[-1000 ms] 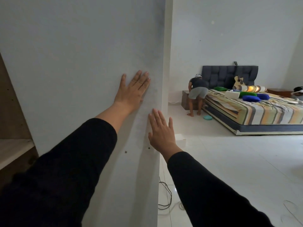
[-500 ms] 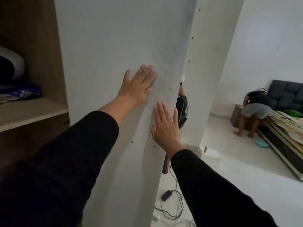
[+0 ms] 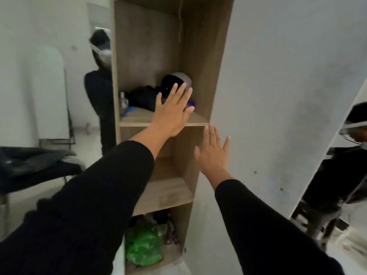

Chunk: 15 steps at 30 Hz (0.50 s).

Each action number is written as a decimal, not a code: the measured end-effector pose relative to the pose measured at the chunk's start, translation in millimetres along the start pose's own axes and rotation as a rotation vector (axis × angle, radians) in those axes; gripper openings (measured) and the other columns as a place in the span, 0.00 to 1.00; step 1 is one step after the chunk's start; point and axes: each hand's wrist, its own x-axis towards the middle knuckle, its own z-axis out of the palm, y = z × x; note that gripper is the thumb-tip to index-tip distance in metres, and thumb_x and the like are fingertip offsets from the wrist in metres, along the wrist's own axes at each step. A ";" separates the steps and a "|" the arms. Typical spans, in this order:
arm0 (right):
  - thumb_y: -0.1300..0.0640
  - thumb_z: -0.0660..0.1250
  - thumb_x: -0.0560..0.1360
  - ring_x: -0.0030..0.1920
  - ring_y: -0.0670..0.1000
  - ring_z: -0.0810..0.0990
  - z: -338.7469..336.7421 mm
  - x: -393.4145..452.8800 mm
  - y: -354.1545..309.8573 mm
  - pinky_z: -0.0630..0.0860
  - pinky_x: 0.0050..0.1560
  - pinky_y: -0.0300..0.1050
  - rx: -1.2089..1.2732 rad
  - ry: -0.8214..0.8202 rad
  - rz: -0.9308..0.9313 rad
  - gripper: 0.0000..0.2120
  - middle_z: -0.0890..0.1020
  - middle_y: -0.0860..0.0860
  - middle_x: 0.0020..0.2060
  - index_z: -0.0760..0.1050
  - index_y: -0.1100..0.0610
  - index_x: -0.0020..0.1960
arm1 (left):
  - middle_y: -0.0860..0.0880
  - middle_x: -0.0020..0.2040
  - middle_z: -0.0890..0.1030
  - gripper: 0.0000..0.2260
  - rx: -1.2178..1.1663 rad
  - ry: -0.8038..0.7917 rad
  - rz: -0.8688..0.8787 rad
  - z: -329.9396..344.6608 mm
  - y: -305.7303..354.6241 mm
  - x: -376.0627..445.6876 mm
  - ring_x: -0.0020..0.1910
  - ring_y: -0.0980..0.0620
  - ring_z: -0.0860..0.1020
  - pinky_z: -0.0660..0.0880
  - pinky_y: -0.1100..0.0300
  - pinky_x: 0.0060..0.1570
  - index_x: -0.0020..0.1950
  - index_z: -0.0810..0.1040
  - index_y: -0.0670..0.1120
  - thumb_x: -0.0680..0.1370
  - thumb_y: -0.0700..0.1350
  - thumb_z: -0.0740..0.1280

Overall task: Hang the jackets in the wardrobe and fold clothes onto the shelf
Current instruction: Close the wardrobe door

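A tall wooden wardrobe (image 3: 148, 46) stands open before me, its white door (image 3: 278, 96) swung out to the right. My left hand (image 3: 172, 112) is flat with straight fingers, raised in front of the upper shelf (image 3: 139, 120) and holding nothing. My right hand (image 3: 213, 153) is flat too, at the door's inner edge; touching or just off it, I cannot tell. Dark clothes (image 3: 143, 98) and a white-and-black helmet (image 3: 178, 80) lie on the upper shelf. The middle shelf (image 3: 164, 193) shows bare wood. More dark clothes (image 3: 33, 165) are heaped at the left.
A green plastic bag (image 3: 145, 245) and small items fill the wardrobe's bottom compartment. A mirror (image 3: 327, 175) on the right and another (image 3: 99, 76) left of the wardrobe reflect a person in black. A white board (image 3: 49, 92) leans on the left wall.
The white door has swung to the right, uncovering the wardrobe's shelves. My left hand has come off the door and now hovers before the upper shelf. The view has turned left.
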 end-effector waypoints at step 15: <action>0.47 0.53 0.79 0.78 0.53 0.43 -90.5 -188.7 -365.2 0.41 0.73 0.63 0.539 -0.040 -0.612 0.33 0.48 0.53 0.78 0.44 0.58 0.78 | 0.52 0.79 0.42 0.25 0.397 -0.105 -0.737 -229.5 -245.8 -354.9 0.77 0.52 0.40 0.43 0.41 0.72 0.78 0.42 0.52 0.82 0.56 0.44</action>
